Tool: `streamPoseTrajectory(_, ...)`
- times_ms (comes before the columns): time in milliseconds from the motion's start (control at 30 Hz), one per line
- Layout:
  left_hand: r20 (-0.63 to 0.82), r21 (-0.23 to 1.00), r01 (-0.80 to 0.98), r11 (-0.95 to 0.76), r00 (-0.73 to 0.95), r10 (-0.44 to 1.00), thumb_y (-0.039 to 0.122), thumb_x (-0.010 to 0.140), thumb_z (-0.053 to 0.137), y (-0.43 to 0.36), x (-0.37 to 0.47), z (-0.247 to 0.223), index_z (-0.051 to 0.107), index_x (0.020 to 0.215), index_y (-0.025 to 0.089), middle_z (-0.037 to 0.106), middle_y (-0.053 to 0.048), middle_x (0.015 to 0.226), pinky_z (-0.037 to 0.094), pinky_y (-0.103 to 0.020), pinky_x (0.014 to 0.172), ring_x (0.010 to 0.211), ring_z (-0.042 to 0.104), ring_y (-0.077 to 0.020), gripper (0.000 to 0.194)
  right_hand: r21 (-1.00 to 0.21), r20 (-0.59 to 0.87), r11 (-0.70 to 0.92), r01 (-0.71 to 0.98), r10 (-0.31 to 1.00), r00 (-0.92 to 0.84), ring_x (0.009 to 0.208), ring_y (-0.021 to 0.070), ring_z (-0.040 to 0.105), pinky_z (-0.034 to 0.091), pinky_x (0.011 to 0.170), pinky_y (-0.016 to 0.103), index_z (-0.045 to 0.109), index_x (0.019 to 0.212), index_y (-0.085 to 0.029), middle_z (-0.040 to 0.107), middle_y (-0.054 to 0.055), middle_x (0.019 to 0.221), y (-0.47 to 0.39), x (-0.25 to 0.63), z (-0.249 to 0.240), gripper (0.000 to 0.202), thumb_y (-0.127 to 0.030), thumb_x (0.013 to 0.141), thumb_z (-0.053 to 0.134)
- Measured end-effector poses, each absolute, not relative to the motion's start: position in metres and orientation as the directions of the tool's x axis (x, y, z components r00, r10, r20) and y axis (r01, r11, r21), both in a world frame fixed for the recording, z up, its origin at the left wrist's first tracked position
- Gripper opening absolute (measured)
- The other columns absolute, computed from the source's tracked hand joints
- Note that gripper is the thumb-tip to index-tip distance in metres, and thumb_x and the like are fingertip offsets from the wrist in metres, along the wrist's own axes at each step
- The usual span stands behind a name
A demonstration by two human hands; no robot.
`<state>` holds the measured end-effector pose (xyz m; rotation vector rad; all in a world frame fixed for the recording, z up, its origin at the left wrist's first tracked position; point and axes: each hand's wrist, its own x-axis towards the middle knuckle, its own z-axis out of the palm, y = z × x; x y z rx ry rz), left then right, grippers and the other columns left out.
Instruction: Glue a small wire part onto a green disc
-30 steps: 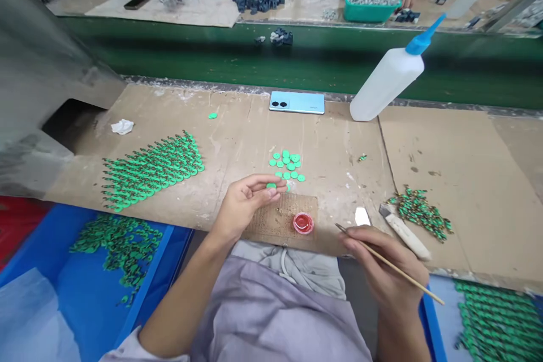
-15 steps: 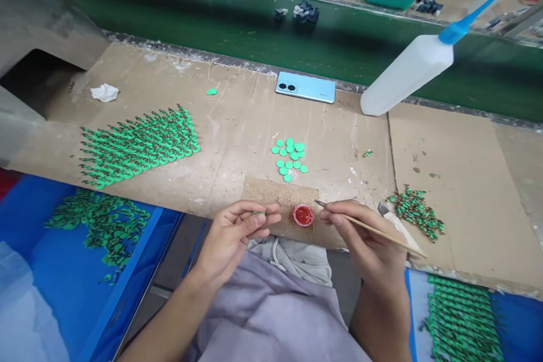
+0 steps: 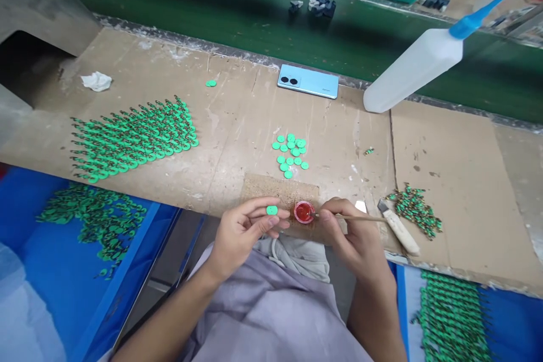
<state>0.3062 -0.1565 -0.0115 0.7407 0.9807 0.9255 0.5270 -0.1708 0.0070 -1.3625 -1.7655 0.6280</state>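
Observation:
My left hand (image 3: 244, 229) pinches a small green disc (image 3: 272, 210) flat between thumb and fingers at the near edge of the bench. My right hand (image 3: 352, 235) grips a thin wooden stick (image 3: 360, 218) whose tip dips into a small red cap of red liquid (image 3: 304, 211). The cap sits on a rough brown pad (image 3: 278, 192). A cluster of loose green discs (image 3: 291, 154) lies just beyond the pad.
Rows of green pieces (image 3: 136, 136) lie at left, a loose pile (image 3: 413, 212) at right beside a white-handled knife (image 3: 399, 229). A blue phone (image 3: 308, 81) and a tilted squeeze bottle (image 3: 418, 68) sit further back. Blue bins (image 3: 72, 271) flank my lap. Other people's hands work across the green belt.
My left hand drew back from the disc cluster with one disc and turned it face up. My right hand brought the stick leftward until its tip entered the red cap.

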Motion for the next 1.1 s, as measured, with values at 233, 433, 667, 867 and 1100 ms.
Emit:
streamPoseTrajectory(233,-0.355,0.895,-0.203,0.398,0.218,0.909,0.037,0.086,0.087,-0.164,0.307,-0.015,0.081,0.106,0.019,0.088,-0.010,0.095,0.068,-0.028,0.065,0.082,0.086,-0.0259,0.027,-0.771,0.283,0.281,0.571,0.955,-0.089,0.065,0.0196,0.072,0.058,0.059,0.028,0.071,0.088,-0.023,0.076,0.004,0.077,-0.164,0.525,-0.001,0.027,-0.034,0.108,0.058)
streamPoseTrajectory(433,-0.346,0.902,-0.187,0.389,0.228,0.910,0.039,0.087,0.087,-0.163,0.308,-0.016,0.079,0.106,0.021,0.088,-0.009,0.093,0.067,-0.028,0.067,0.081,0.086,-0.0249,0.027,-0.785,0.283,0.279,0.553,0.956,-0.080,0.067,0.0195,0.073,0.059,0.060,0.028,0.071,0.088,-0.024,0.076,0.003,0.077,-0.162,0.523,-0.005,0.025,-0.035,0.108,0.060)
streamPoseTrajectory(667,-0.323,0.917,-0.155,0.368,0.254,0.911,0.036,0.089,0.085,-0.164,0.307,-0.017,0.077,0.106,0.021,0.088,-0.009,0.096,0.069,-0.034,0.082,0.089,0.086,-0.0263,0.025,-0.778,0.263,0.268,0.568,0.960,-0.092,0.065,0.0195,0.072,0.057,0.058,0.028,0.073,0.086,-0.023,0.075,0.004,0.075,-0.161,0.523,-0.005,0.035,-0.045,0.110,0.058)
streamPoseTrajectory(867,-0.295,0.942,-0.077,0.326,0.267,0.917,0.032,0.089,0.084,-0.165,0.306,-0.019,0.081,0.105,0.025,0.088,-0.005,0.093,0.068,-0.035,0.089,0.092,0.086,-0.0259,0.018,-0.770,0.281,0.285,0.570,0.955,-0.099,0.065,0.0196,0.072,0.058,0.058,0.028,0.073,0.088,-0.023,0.075,0.004,0.075,-0.162,0.524,-0.005,0.033,-0.042,0.110,0.058)
streamPoseTrajectory(1100,-0.294,0.949,-0.038,0.313,0.254,0.921,0.033,0.088,0.085,-0.165,0.306,-0.022,0.083,0.106,0.027,0.087,-0.004,0.089,0.069,-0.035,0.085,0.088,0.085,-0.0258,0.019,-0.772,0.284,0.302,0.559,0.951,-0.121,0.066,0.0198,0.072,0.057,0.060,0.030,0.073,0.089,-0.023,0.075,0.004,0.075,-0.162,0.524,-0.005,0.026,-0.034,0.108,0.060)
